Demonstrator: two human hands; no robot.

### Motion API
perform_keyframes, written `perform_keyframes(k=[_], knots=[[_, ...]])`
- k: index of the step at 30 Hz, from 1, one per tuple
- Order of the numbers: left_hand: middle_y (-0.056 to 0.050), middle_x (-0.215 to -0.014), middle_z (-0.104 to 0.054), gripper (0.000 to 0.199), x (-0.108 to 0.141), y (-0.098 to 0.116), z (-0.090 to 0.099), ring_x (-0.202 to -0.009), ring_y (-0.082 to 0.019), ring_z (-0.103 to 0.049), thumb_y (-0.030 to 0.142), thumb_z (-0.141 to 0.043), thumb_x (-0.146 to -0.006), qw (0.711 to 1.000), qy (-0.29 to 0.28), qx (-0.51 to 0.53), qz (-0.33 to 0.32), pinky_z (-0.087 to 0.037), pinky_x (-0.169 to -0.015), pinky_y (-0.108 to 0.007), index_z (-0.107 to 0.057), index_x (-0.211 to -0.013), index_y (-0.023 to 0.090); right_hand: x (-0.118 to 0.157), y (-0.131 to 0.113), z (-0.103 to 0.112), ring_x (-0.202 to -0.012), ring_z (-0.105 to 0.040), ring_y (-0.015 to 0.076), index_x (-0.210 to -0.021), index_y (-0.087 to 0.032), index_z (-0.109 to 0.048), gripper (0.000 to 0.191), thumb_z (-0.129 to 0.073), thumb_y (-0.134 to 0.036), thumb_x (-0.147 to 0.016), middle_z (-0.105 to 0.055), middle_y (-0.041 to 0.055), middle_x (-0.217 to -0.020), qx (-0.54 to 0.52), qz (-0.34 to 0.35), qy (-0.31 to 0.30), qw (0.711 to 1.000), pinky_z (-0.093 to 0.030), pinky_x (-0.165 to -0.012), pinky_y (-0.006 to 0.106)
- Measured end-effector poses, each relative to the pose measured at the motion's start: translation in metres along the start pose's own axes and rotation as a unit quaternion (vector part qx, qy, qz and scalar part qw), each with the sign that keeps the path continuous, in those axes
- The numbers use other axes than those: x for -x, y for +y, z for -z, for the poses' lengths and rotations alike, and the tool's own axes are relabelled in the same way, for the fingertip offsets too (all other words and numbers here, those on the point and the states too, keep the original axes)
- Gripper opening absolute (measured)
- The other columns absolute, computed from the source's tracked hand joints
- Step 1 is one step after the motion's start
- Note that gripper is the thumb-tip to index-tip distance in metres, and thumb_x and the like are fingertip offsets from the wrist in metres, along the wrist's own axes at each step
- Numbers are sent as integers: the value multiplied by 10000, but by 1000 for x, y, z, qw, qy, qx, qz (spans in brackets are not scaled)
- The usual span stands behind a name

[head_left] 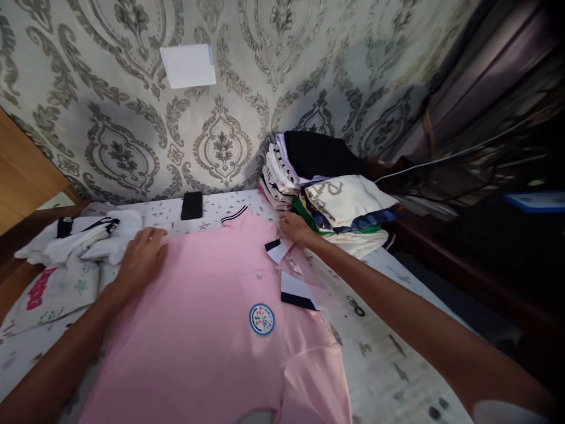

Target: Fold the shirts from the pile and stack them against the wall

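1. Two arms of mine reach in from the near corners, the left one angled up and to the right, the right one stretched long toward the far left.
2. At the pink shirt's (198,306) left edge, my left grip (145,253) lies palm down, open, with its fingers loosely bent; it touches the fabric without closing on it.
3. Beside the far right part of the collar (298,290), my right grip (293,229) is held low with its fingers curled; I cannot tell whether they pinch any cloth.
4. The shirt lies spread on the patterned sheet (399,330), collar at the far end, round badge (262,320) facing up.
5. A black phone (192,205) lies beyond it, white clothes (95,244) to the left, folded clothes (348,200) just right of my right grip.
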State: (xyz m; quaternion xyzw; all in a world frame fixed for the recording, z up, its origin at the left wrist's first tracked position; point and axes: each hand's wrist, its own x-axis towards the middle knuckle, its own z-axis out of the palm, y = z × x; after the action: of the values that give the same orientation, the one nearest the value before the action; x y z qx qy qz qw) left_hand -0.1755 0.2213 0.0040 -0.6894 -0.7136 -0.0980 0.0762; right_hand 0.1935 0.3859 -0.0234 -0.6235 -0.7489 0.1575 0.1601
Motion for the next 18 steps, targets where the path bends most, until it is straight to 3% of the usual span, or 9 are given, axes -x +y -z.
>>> perform_keyframes(k=[4,6,8,13,18], knots=[[-108,-1327,-588,378,-2,56,-18,-1255,-258,-522,391,-348,-1012,972,-37,171,-157,-422,-1080,-409,-560,-1260,200,26,3,1,-832,-663,185,-868,-172,-724,113,-651,-233,-806,-741,66,-916,21,-21,-33,999,-454,-670,248],[-118,-1422,-552,421,-4,78,-33,-1342,-260,-471,436,-372,-1019,955,-61,186,-224,-371,-1137,-417,-551,-1317,199,31,1,3,-840,-658,186,-874,-182,-723,121,-643,-210,-788,-739,64,-933,33,-32,-30,998,-444,-655,246],[-114,-1515,-493,469,-4,91,-46,-1420,-267,-404,474,-375,-1024,950,-81,173,-249,-309,-1186,-449,-522,-1387,217,35,0,6,-855,-660,198,-914,-182,-724,164,-615,-187,-792,-739,78,-956,44,-48,-18,998,-439,-647,253],[-123,-1605,-397,550,1,84,-51,-1492,-258,-329,497,-278,-1047,964,-110,129,-204,-200,-1236,-494,-476,-1465,198,44,4,11,-891,-675,224,-965,-180,-726,199,-576,-220,-841,-746,93,-982,56,-63,3,996,-437,-657,265],[-87,-1655,-314,587,19,49,-36,-1535,-231,-249,531,-230,-1045,975,-137,110,-133,-155,-1251,-492,-418,-1517,236,56,16,4,-899,-688,244,-1033,-154,-715,259,-520,-276,-915,-756,120,-983,36,-14,24,999,-455,-711,297]])
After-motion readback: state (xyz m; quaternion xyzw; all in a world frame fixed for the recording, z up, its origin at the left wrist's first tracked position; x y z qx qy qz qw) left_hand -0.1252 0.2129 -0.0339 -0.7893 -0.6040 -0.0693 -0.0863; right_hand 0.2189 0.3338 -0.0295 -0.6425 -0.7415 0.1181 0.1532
